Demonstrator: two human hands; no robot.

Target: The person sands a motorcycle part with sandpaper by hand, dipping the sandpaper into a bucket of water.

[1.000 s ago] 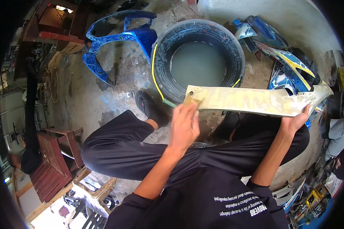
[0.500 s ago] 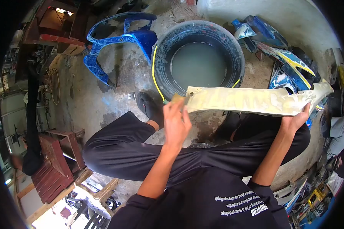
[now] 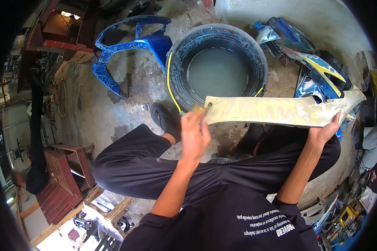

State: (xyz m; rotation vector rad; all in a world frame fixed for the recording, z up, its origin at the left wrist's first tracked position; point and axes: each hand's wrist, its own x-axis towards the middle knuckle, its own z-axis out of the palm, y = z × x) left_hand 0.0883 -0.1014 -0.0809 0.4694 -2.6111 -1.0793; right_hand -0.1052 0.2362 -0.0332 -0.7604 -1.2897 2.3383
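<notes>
- Head view, looking down: a wide black bucket [image 3: 182, 83] of cloudy water [image 3: 218, 75] sits just beyond the seated person's feet, its yellow handle [image 3: 169, 83] hanging down the left side.
- Over to the left of it lies an open blue frame [image 3: 157, 46], flat on the stained floor [image 3: 83, 108].
- Past the bucket's right side there's a heap of blue, white and yellow body parts [image 3: 318, 69], close behind the panel's far right portion.
- Red slatted wooden furniture [image 3: 56, 198] stands well off to the left, with another person [image 3: 37, 175] near it.
- The bucket's near rim is what stands in the way: the pale panel [image 3: 264, 109] passes in front of it, above the crossed legs [image 3: 155, 167]. Whether the two touch, you can't tell from here.
- The panel's long axis runs side to side, dipping slightly rightward; its squared, holed end points left, its notched, upswept end right.
- The right hand [image 3: 322, 131] is clamped on the panel's lower edge, toward the notched end.
- The left hand [image 3: 193, 138] has its fingers closed round a small tan piece [image 3: 198, 110], blurred, right by the holed end; contact with the panel is unclear.
- The hands are well apart.
</notes>
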